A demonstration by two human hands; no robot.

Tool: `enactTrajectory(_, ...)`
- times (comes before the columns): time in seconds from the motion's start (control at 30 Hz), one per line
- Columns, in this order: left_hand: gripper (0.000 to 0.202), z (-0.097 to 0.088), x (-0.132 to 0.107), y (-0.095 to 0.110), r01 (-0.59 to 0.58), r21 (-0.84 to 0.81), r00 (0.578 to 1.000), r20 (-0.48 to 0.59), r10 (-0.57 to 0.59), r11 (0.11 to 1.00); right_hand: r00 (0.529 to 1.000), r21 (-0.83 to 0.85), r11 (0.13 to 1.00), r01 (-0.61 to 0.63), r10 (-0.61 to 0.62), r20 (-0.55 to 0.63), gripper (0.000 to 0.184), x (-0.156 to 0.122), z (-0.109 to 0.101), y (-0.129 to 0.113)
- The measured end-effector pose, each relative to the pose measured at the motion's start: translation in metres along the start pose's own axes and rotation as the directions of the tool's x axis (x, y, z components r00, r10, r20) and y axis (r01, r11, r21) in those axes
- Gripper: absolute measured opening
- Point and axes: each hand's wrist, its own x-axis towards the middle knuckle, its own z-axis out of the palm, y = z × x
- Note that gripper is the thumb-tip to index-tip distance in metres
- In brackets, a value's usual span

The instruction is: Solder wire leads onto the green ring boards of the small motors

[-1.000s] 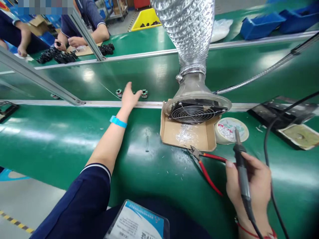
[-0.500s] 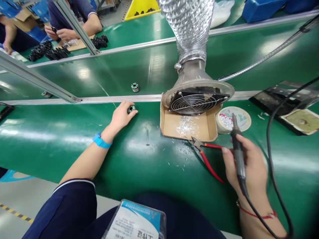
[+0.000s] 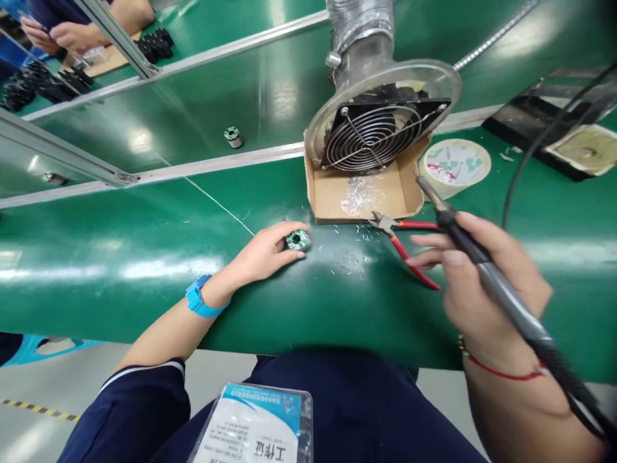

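Observation:
My left hand (image 3: 270, 252) has its thumb and fingers closed around a small round motor stator (image 3: 297, 240) with a green top and a dark centre hole, at the middle of the green bench. In my right hand (image 3: 496, 283) is a soldering iron (image 3: 467, 241), its tip pointing up and left towards the cardboard box's right side. Red-handled side cutters (image 3: 385, 222) lie jaws apart beside my right fingertips; whether the fingers touch the handles I cannot tell. A blue wrist strap (image 3: 200, 297) circles my left wrist.
A fume extractor fan (image 3: 373, 135) overhangs a cardboard box (image 3: 332, 209) holding wire clippings. Right of it stand a tape roll (image 3: 457, 167) and a soldering-iron stand (image 3: 544, 138). Another stator (image 3: 232, 136) sits beyond the rail. Across the bench, a person's hands (image 3: 72, 35) work near black parts.
My left hand has brought the stator right and closer to me. The soldering iron has tilted leftward in my right hand. The view has tipped downward.

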Motion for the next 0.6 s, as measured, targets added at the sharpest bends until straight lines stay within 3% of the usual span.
enactTrajectory(0.1,0.043,0.022,0.003,0.025,0.016,-0.195,0.997,0.076,-0.001,0.981,0.977,0.033,0.998,-0.056,0.048,0.207,0.042,-0.003,0.009,-0.018)
enactTrajectory(0.2,0.039,0.032,0.004,0.045,-0.04,-0.284,0.994,0.084,0.067,0.958,0.945,-0.016,0.999,-0.04,0.043,0.325,0.044,0.002,0.015,-0.027)
enactTrajectory(0.4,0.045,0.036,0.003,0.058,-0.206,-0.216,0.973,0.055,0.222,0.955,0.869,0.029,0.999,-0.024,0.007,0.496,0.052,0.012,0.017,-0.032)
enactTrajectory(0.6,0.049,0.037,0.0,0.059,-0.3,-0.124,0.952,0.03,0.306,0.946,0.847,0.01,0.999,-0.031,0.021,0.531,0.052,0.014,0.019,-0.035)
